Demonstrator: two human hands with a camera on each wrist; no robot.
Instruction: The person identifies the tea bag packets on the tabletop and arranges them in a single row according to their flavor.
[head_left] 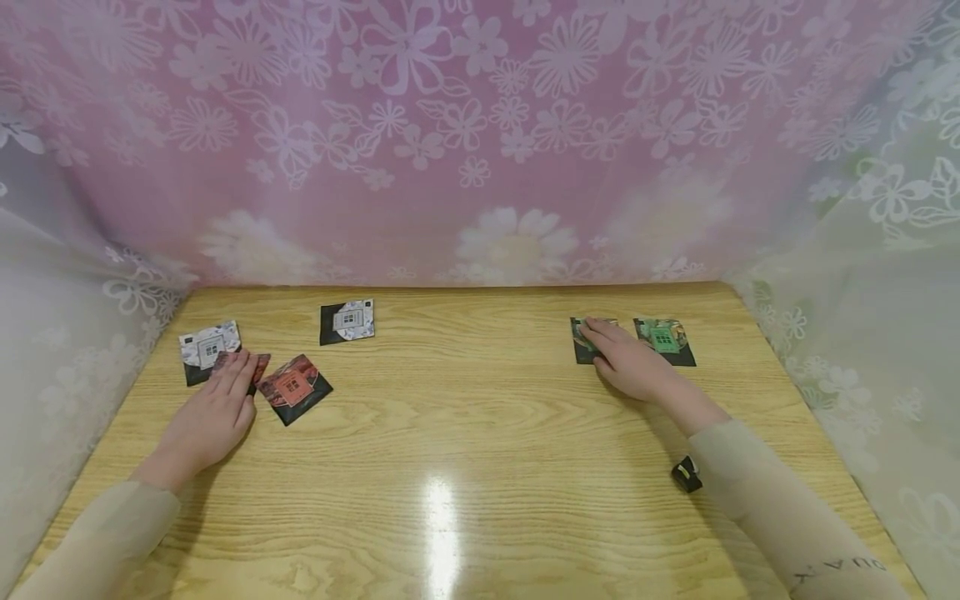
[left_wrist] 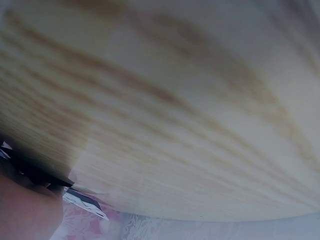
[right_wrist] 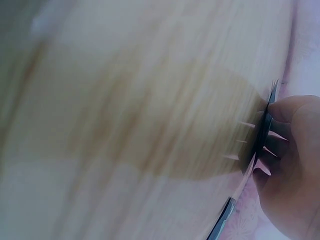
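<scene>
My left hand (head_left: 207,410) rests its fairly straight fingers on a red-and-black sachet (head_left: 264,363), partly hidden beneath them, which overlaps the lower edge of a white-and-black sachet (head_left: 197,343). A second red-and-black sachet (head_left: 292,388) lies turned at an angle just right of that hand. On the right side, my right hand (head_left: 626,360) covers much of a green-and-black sachet (head_left: 581,354) with outstretched fingers. The right wrist view shows those fingertips against the dark sachet (right_wrist: 262,135). Another green-and-black sachet (head_left: 667,340) lies close beside it.
Farther back on the wooden table (head_left: 465,400) lies a second white-and-black sachet (head_left: 347,322). A small black object (head_left: 686,475) sits by the right forearm, its kind unclear. Floral curtains (head_left: 420,167) hang behind the table and at both sides.
</scene>
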